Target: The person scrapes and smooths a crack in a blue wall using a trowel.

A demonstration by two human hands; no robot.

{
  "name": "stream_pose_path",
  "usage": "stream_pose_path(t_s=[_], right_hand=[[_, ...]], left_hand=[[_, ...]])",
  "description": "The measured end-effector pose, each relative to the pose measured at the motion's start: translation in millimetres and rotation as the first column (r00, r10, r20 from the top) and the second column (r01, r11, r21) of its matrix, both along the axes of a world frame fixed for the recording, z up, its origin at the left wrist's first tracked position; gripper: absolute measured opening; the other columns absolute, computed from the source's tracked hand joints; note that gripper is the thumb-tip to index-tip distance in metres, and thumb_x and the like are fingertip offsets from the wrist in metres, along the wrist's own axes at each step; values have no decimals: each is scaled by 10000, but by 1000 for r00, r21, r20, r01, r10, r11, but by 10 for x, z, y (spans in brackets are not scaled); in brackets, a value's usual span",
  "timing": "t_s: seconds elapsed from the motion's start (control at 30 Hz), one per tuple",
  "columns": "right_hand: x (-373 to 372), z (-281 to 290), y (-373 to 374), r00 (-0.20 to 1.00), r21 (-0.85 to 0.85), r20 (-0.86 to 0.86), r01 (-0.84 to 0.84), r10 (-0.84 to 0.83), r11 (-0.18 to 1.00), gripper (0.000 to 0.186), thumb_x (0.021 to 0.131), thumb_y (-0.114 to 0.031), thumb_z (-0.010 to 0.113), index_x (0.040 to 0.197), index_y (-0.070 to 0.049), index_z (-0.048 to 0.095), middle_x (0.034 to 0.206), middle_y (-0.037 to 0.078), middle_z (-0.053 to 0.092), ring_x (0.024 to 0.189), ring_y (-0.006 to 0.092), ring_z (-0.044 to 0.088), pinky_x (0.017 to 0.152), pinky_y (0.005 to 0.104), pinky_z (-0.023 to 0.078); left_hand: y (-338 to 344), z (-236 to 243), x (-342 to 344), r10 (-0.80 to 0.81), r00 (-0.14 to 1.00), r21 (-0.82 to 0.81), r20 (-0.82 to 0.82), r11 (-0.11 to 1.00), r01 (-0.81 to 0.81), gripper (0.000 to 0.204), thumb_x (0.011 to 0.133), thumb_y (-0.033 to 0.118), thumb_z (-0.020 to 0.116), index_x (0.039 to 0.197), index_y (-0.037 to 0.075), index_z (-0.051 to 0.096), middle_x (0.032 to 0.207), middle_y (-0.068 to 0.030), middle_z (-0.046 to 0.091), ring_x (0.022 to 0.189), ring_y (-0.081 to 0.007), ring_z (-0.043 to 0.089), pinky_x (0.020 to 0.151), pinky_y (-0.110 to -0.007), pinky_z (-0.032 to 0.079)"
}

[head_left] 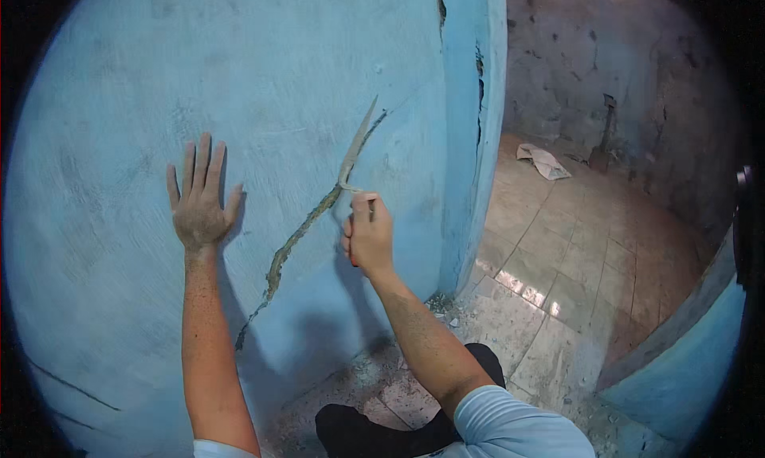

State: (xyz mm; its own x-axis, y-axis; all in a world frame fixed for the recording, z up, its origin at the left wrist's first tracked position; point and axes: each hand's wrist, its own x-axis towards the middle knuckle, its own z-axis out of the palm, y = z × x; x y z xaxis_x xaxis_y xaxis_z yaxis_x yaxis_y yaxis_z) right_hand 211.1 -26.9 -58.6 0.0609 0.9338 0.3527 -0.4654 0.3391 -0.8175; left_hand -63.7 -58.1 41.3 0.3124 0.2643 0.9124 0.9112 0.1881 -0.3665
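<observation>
My left hand [201,199], dusty with fingers spread, lies flat against the light-blue plastered wall [271,52]. To its right, my right hand [370,233] is closed round the handle of a pointed trowel [358,145]. The trowel's narrow grey blade tilts up and to the right, seen nearly edge-on, its bent neck just above my fist. Its blade lies along the upper stretch of a rough diagonal crack [309,219] in the wall. My fingers cover most of the handle.
Right of the wall's cracked edge [481,91] opens a room with a tiled floor [550,259]. A crumpled pale sack [543,162] lies there, near a long-handled tool [605,135] against the far wall. Plaster rubble [445,305] litters the wall's foot by my legs.
</observation>
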Motion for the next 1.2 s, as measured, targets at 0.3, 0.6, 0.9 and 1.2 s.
stream_pose_path(t_s=[0.3,0.6,0.9,1.2], right_hand=[[513,-501,182,991,111,-109,88,-76,990,194,1073,-193,576,1045,-5,617,701,84,632,535,160,605,519,318,462],[354,-813,1057,752,656,262,321,-605,683,208,946,-213,737,888,-56,614,690,145,648,569,353,638,553,411,512],[1067,104,1691,459,926,351,-42,-816,375,365,789,-328,820,657,-119,551,615,68,590,507,283,573,472,400,452],[1389,283,1838,52,888,402,-265,-914,376,270,828,-247,789,755,-141,552,644,54,595,547,279,623,471,403,484]], left_hand=[[5,20,102,135,991,-54,19,989,-134,719,967,519,626,1620,291,430,1726,47,335,1600,-207,270,1329,-523,115],[87,9,51,139,990,-2,-39,990,-139,706,975,541,594,1618,299,431,1734,46,315,1605,-215,253,1328,-535,113],[72,-13,17,190,980,-16,-51,981,-191,724,980,621,569,1616,304,430,1730,38,321,1609,-211,237,1332,-533,79],[146,-51,2,200,979,0,-35,980,-200,745,950,616,604,1617,344,413,1732,71,307,1607,-191,236,1341,-507,86]])
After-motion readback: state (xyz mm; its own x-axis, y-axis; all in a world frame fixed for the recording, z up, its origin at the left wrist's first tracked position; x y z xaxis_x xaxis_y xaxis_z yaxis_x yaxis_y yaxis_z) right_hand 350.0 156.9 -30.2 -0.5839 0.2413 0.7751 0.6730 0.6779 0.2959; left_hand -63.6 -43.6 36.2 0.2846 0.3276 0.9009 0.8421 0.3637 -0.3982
